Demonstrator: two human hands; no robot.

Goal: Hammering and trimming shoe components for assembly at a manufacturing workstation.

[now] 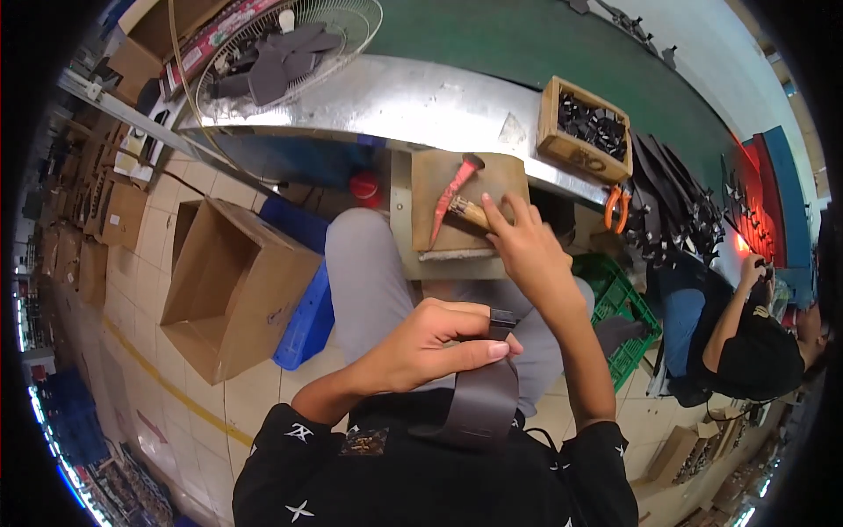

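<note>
My left hand [430,347] pinches the end of a wide dark brown strap [487,404]. The strap curves down in front of my black shirt, and a small black end piece [502,323] shows between my thumb and fingers. Farther out, my right hand [531,250] is over the wooden handle of a hammer [470,211] with fingers loosely bent around it. The palm hides the rear of the handle. The hammer's long red head rests on a brown square board [509,171] just beyond my knees.
A wooden box of small black parts [584,132] and orange-handled pliers [617,208] are on the metal bench edge [421,97]. A fan cage [290,53] holds dark pieces. Cardboard box [233,290] left; green crate [628,334] right. Another person [755,351] works at far right.
</note>
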